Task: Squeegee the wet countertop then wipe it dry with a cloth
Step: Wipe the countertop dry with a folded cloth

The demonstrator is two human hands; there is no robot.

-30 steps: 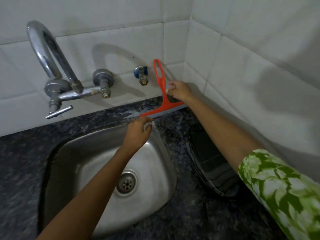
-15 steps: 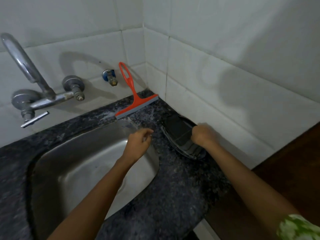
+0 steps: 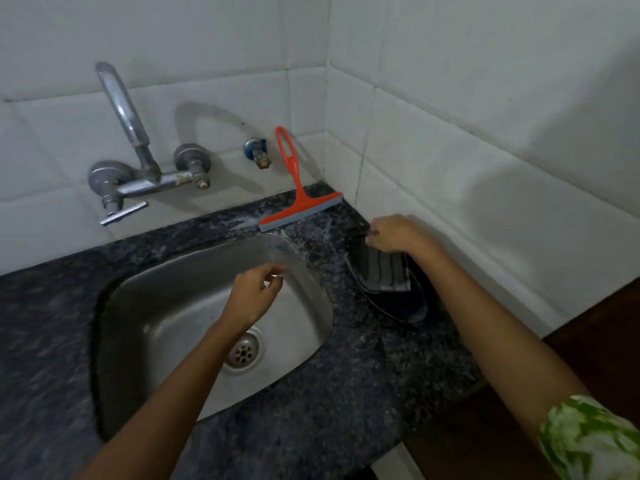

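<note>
Lifted since the earlier frame, a corner of the dark striped cloth (image 3: pixel 382 271) now rises off the counter, pinched by the right hand (image 3: pixel 393 233). Loosely curled and holding nothing, the left hand (image 3: pixel 254 292) hovers over the steel sink (image 3: pixel 156 306). An orange squeegee (image 3: pixel 298 199) leans on the white tiled wall (image 3: pixel 450 133), blade on the wet, speckled countertop (image 3: pixel 346 393).
</note>
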